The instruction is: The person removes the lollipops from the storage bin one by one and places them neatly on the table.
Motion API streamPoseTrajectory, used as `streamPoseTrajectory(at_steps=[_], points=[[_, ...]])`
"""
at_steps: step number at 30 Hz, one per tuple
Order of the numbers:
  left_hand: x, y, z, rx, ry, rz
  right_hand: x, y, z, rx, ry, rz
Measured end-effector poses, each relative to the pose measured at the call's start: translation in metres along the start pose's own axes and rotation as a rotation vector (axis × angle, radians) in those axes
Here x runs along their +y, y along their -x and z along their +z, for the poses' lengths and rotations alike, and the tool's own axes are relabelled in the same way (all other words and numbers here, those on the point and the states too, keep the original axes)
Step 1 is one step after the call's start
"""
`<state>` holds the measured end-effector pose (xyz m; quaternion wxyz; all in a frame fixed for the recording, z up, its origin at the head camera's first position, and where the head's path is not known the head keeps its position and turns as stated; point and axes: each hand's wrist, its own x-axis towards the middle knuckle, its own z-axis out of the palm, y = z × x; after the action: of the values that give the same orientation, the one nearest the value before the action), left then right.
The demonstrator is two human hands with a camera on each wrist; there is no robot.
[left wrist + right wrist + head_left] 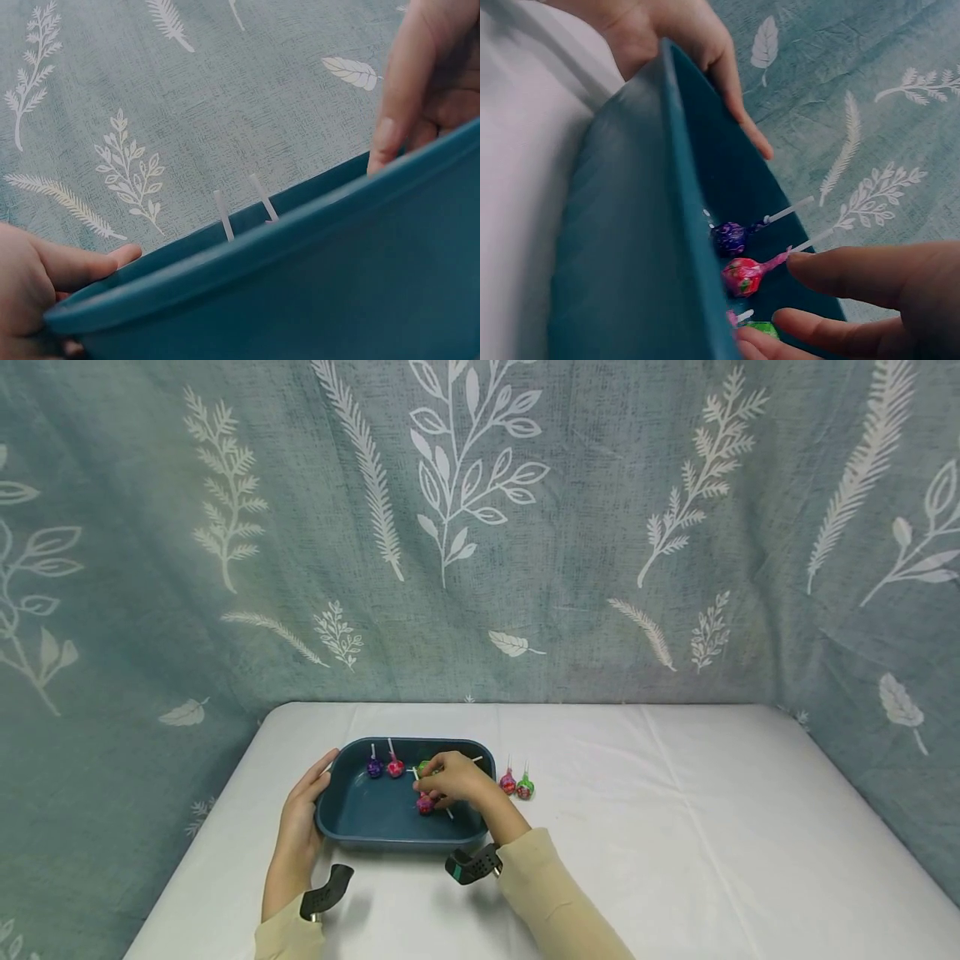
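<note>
A dark teal tray (375, 843) stands on the white table; its rim (225, 259) crosses the left wrist view. My left hand (300, 818) holds it by the left end, one finger along the outer wall. Inside lie a purple lollipop (730, 238) and a red lollipop (742, 277), sticks up against the far wall. Over the tray's right half, my right hand (457, 779) has its fingers spread apart, fingertips close over a pink lollipop (425, 804) and a green lollipop (763, 328). Further sticks show beside that hand, their heads hidden under it.
Just right of the tray, a pink lollipop (507, 782) and a green lollipop (525, 787) lie together on the white tablecloth (637, 843). Behind the table hangs a grey-green curtain (585, 635) with white leaf prints. Each wrist carries a black camera strap (326, 892).
</note>
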<state>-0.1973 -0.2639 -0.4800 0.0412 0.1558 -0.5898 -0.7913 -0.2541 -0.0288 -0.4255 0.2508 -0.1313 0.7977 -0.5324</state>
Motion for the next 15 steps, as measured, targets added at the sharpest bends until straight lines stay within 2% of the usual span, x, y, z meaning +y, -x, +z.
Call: streamPoseTrajectory(at_steps=[7, 15], points=[[-0.002, -0.001, 0.000, 0.007, -0.010, -0.003, 0.005, -0.002, 0.008, 0.101, 0.140, -0.038], [-0.001, -0.003, -0.001, -0.003, 0.015, -0.013, 0.008, -0.001, 0.018, 0.227, 0.336, -0.128]])
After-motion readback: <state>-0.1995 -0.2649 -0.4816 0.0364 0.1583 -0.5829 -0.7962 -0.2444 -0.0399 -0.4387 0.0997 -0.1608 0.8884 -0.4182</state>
